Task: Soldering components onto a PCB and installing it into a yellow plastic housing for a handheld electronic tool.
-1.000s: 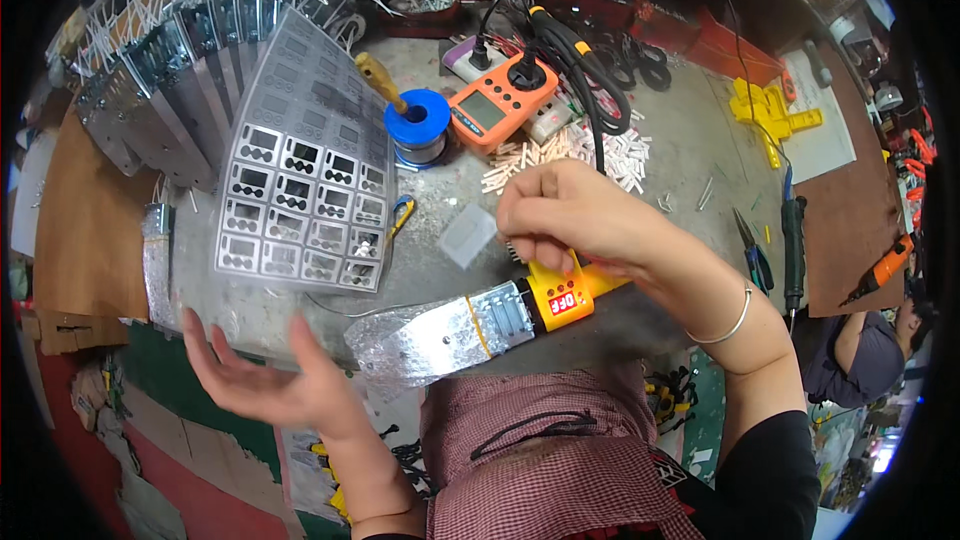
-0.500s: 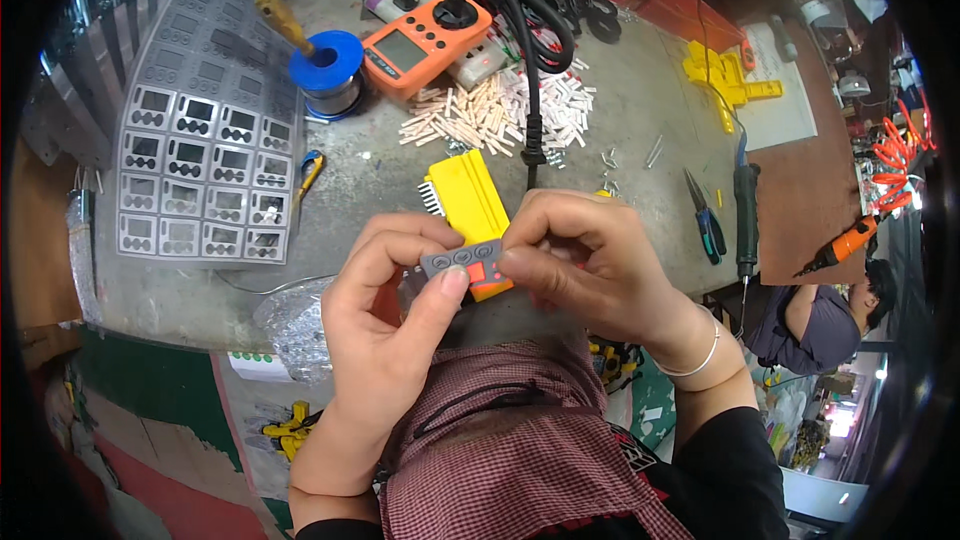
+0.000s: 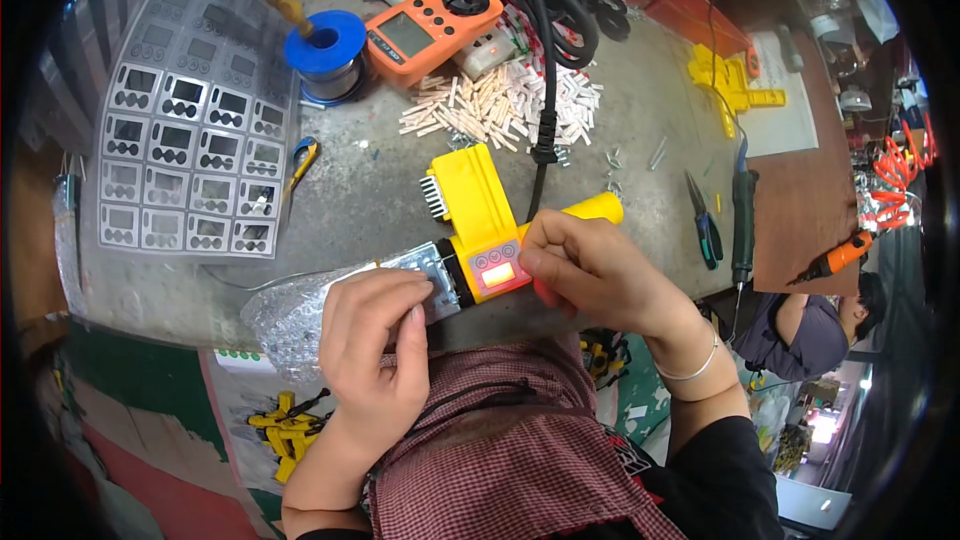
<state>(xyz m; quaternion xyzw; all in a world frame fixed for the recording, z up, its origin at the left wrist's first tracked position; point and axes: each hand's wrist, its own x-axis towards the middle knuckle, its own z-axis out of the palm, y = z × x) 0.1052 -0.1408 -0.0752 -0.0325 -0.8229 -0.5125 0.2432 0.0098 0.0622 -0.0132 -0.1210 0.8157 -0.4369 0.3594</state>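
Note:
A yellow tool (image 3: 478, 202) lies near the bench's front edge, with a comb-like white strip on one side and a yellow tube to the right. On its face sits a grey label sticker (image 3: 487, 261) with three round button marks above a glowing red display. My right hand (image 3: 605, 275) pinches thumb and forefinger at the sticker's right edge. Its other fingers are curled, and the exact contact is partly hidden. My left hand (image 3: 372, 340), holding nothing visible, is over the tool's silvery metal end (image 3: 428, 268), thumb apart from the bent fingers. Bubble wrap (image 3: 285, 315) surrounds that end.
Sheets of grey labels (image 3: 185, 155) stand at left beside a blue solder spool (image 3: 328, 45). Behind are an orange meter (image 3: 410, 32) and a pile of pale sticks (image 3: 465, 105). Pliers (image 3: 708, 230) and a soldering iron (image 3: 744, 220) lie right. Another person (image 3: 805, 325) is far right.
The grey sticker, held up between both hands before, now lies against the tool's face around the lit display. My left hand has let go and moved left; my right stays at its edge.

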